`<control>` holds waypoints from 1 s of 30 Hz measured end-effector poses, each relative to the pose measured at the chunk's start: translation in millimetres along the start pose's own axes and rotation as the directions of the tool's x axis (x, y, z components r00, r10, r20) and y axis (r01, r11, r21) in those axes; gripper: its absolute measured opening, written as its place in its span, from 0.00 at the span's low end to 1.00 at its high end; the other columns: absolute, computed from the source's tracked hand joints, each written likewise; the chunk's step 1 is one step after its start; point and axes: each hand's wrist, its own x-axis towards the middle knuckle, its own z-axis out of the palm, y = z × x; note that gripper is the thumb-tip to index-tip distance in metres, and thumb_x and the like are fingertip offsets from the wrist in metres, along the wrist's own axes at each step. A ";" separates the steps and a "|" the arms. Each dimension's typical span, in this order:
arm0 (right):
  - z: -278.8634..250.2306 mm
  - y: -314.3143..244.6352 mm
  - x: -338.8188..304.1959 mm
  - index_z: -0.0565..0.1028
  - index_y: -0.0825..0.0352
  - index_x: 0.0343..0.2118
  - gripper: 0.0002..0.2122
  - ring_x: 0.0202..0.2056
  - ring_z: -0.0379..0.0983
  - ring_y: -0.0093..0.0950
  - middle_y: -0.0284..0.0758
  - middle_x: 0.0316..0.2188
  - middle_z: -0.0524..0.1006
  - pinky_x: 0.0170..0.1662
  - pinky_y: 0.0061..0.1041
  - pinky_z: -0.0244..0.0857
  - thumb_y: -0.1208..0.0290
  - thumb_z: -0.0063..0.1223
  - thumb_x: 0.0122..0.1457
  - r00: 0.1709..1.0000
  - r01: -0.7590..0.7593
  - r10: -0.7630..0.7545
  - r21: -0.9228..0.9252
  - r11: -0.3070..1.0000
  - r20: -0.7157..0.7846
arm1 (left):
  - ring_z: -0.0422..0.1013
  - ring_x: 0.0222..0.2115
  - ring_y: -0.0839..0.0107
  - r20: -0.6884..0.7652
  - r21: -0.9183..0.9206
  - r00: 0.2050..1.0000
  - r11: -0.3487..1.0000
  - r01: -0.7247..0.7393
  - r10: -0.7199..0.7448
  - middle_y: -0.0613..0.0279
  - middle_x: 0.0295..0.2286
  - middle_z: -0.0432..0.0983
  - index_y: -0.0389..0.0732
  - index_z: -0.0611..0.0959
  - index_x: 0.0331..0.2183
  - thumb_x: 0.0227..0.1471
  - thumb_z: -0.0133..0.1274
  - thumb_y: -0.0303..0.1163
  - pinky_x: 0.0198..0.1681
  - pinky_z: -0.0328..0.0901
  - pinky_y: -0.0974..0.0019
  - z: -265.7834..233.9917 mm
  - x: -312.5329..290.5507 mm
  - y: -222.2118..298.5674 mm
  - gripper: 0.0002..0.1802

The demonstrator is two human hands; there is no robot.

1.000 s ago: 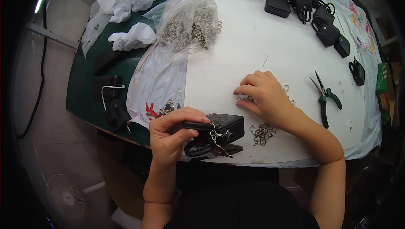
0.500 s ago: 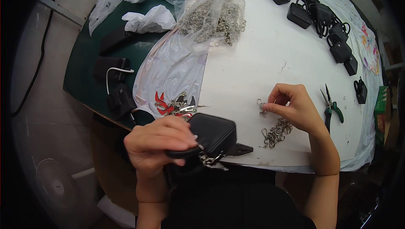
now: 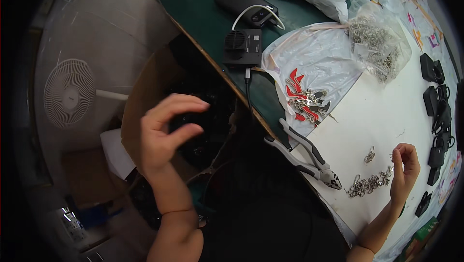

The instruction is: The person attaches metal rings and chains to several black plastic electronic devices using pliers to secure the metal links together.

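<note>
My left hand point(image 3: 166, 129) is empty, thumb and fingers curved apart, above a cardboard box point(image 3: 137, 100) with dark contents beside the table. My right hand point(image 3: 407, 169) is over the white board point(image 3: 360, 122), thumb and fingertips pressed together; a tiny metallic bit shows at the tips, too small to name. Close by lie a row of silver metal clasps point(image 3: 369, 184) and a smaller clump of metal links point(image 3: 369, 155). Grey-and-black handled pliers point(image 3: 309, 158) rest across the table's near edge. Red and black shoe-shaped charms point(image 3: 307, 99) lie on white plastic sheeting point(image 3: 314, 44).
A clear bag of metal chains point(image 3: 379, 44) stands at the back. Several small black bags point(image 3: 440, 112) line the right side. Black devices point(image 3: 242, 47) with cables sit on the green table point(image 3: 193, 6). A white fan point(image 3: 70, 93) stands at left.
The small black bag with its chain is gone from my left hand, which is now open over the box. My view has swung left. The pliers are now uncovered.
</note>
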 end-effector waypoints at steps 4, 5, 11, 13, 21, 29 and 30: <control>6.8 -2.1 3.4 0.71 0.70 0.28 0.06 0.27 0.66 0.14 0.31 0.29 0.74 0.32 0.13 0.61 0.82 0.58 0.56 0.999 -0.037 0.037 -0.004 0.999 0.034 | 0.74 0.42 0.55 0.403 -0.885 0.675 0.451 0.115 0.618 0.52 0.38 0.80 0.31 0.83 0.42 0.57 0.58 0.41 0.47 0.67 0.58 136.9 22.1 37.6 0.21; 9.8 -3.4 3.8 0.72 0.71 0.27 0.06 0.28 0.69 0.15 0.32 0.30 0.75 0.33 0.14 0.64 0.84 0.59 0.54 0.999 0.025 -0.025 -0.021 0.999 0.038 | 0.75 0.41 0.64 0.406 -0.914 0.621 0.280 0.294 0.671 0.57 0.38 0.79 0.34 0.82 0.42 0.63 0.52 0.34 0.46 0.67 0.63 163.3 15.7 60.1 0.14; 13.7 -0.2 -14.5 0.74 0.73 0.28 0.05 0.31 0.73 0.17 0.34 0.32 0.78 0.36 0.16 0.68 0.87 0.59 0.51 0.998 -0.029 0.030 -0.016 0.999 0.052 | 0.74 0.41 0.68 0.374 -0.453 0.134 0.054 0.890 0.918 0.58 0.38 0.79 0.33 0.81 0.43 0.66 0.46 0.38 0.47 0.67 0.64 225.1 -4.6 131.8 0.18; 14.3 -2.4 -18.8 0.75 0.73 0.28 0.05 0.30 0.74 0.18 0.35 0.31 0.79 0.36 0.17 0.68 0.87 0.59 0.50 1.000 -0.014 0.015 -0.075 0.997 0.010 | 0.74 0.41 0.69 0.330 -0.414 0.056 0.091 0.906 0.942 0.58 0.38 0.79 0.33 0.81 0.43 0.66 0.46 0.38 0.47 0.67 0.64 233.9 -2.7 137.1 0.18; 17.6 -5.4 -18.2 0.78 0.73 0.26 0.03 0.24 0.75 0.20 0.34 0.22 0.79 0.30 0.18 0.67 0.83 0.63 0.50 0.989 -0.110 0.102 -0.068 0.992 -0.111 | 0.74 0.41 0.70 0.232 -0.194 -0.212 0.259 0.946 0.949 0.58 0.38 0.79 0.33 0.81 0.43 0.66 0.46 0.39 0.46 0.68 0.65 255.6 -0.1 151.9 0.18; 12.0 8.4 -18.2 0.79 0.74 0.33 0.04 0.27 0.79 0.24 0.37 0.27 0.81 0.33 0.21 0.72 0.80 0.59 0.55 0.983 -0.146 0.154 0.078 0.986 -0.098 | 0.74 0.41 0.71 0.173 0.010 -0.455 0.460 0.888 0.874 0.58 0.38 0.79 0.33 0.81 0.43 0.67 0.45 0.40 0.46 0.68 0.66 289.5 2.3 175.5 0.19; 14.2 11.1 -20.8 0.80 0.74 0.34 0.04 0.28 0.79 0.25 0.38 0.28 0.81 0.34 0.22 0.73 0.81 0.59 0.56 0.990 -0.113 0.118 0.069 0.991 -0.077 | 0.74 0.41 0.71 0.159 0.035 -0.473 0.474 0.880 0.866 0.58 0.38 0.79 0.33 0.81 0.43 0.67 0.45 0.40 0.46 0.68 0.66 292.5 2.9 177.1 0.19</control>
